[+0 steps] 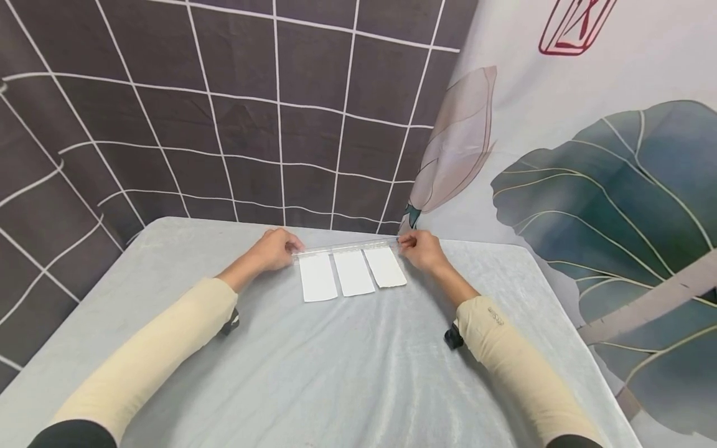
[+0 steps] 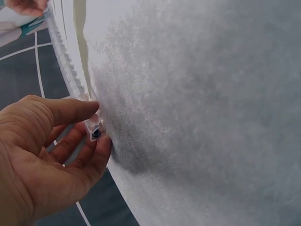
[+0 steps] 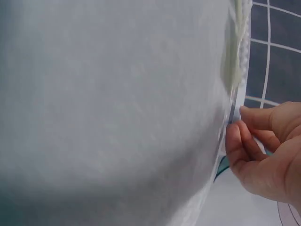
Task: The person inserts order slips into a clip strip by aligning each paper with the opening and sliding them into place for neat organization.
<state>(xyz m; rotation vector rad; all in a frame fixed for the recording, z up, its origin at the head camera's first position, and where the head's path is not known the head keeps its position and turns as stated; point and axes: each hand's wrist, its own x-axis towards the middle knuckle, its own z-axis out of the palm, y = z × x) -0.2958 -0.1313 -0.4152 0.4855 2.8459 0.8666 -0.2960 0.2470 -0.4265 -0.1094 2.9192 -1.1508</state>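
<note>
A clear plastic strip (image 1: 351, 247) with a bumpy edge stretches between the two hands near the table's far side. Three white paper cards (image 1: 354, 274) sit side by side along its near edge, small gaps between them. My left hand (image 1: 274, 249) pinches the strip's left end; in the left wrist view a small dark round spot shows at that end, between thumb and fingers. At the other end, my right hand (image 1: 421, 250) pinches the strip between thumb and fingertips. From the right wrist the cards appear edge-on, beyond the right hand (image 3: 265, 146).
A pale grey velvety cloth covers the table (image 1: 336, 373). Behind its far edge hangs a dark curtain (image 1: 235, 124) with a white grid. To the right is a white curtain (image 1: 521, 106) printed with large leaves.
</note>
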